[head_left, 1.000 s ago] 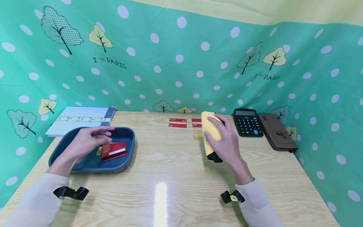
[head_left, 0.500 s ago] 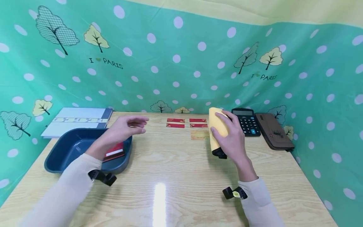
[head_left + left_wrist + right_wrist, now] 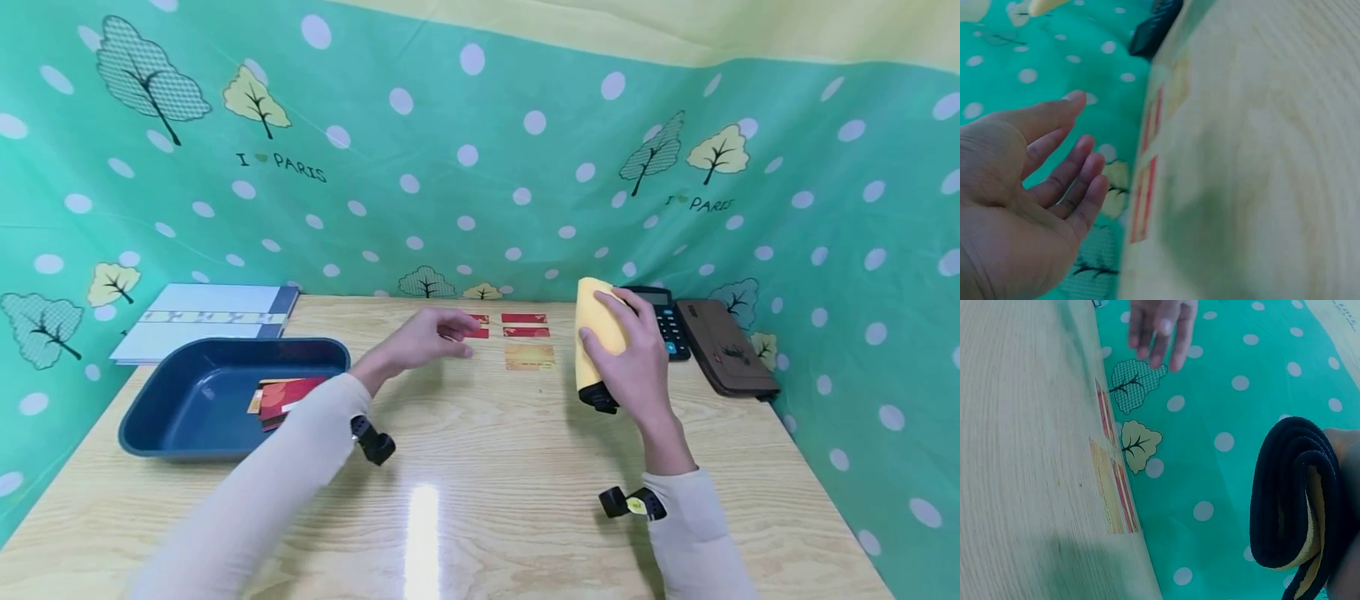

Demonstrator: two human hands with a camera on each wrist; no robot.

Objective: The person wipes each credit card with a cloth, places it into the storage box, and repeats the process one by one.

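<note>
Shifted right: left hand (image 3: 417, 342), fingers loosely bent, thumb apart; right hand (image 3: 639, 362), pinching folded yellow-and-black fabric bundle (image 3: 591, 337) at two o'clock on table (image 3: 510, 508). Rounded dark-blue tray (image 3: 187, 408), nine o'clock, holds red-and-gold cards (image 3: 281, 394).

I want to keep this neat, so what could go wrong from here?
The left hand, hovering by the red strips, might nudge them out of line. The right hand holds a folded yellow-and-black cloth right of the gold card; swept across, it could shift that card.
</note>
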